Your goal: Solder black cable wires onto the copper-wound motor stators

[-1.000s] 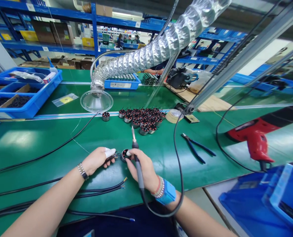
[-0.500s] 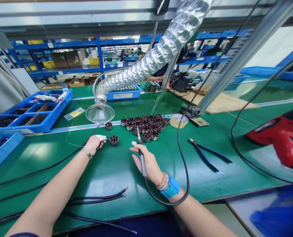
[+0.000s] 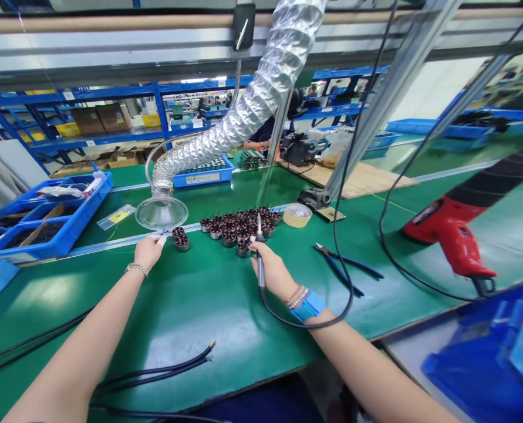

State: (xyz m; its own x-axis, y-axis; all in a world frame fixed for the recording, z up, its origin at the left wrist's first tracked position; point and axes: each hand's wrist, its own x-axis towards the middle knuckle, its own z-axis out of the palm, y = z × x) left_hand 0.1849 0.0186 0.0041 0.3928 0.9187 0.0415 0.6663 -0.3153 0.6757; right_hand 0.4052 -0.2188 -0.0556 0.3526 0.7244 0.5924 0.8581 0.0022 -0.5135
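Observation:
My left hand point(image 3: 148, 252) is closed in a pinch, with white covers on its fingertips; a fine thread-like wire, probably solder wire, runs by it. Just right of these fingers are two motor stators point(image 3: 182, 242), close together, dark with red coils. In my right hand point(image 3: 273, 271) is a soldering iron point(image 3: 261, 271), its tip pointing up and away. The fingertips of that hand are at the front of a cluster of stators point(image 3: 229, 237); whether they touch one I cannot tell. A clear extraction hood point(image 3: 161, 214) hangs behind my left hand.
Blue-handled cutters point(image 3: 349, 270) lie to the right, with a red heat gun point(image 3: 452, 229) beyond. A tape roll point(image 3: 297, 218) stands by the cluster. Blue parts bins point(image 3: 74, 223) are at left. Stripped black cables point(image 3: 177, 367) lie near the front edge. The iron's cord point(image 3: 349, 294) loops over my forearm.
The view has swung right. One stator that stood apart now sits close by the other near my left hand. My right hand, with the soldering iron, has moved forward to the cluster.

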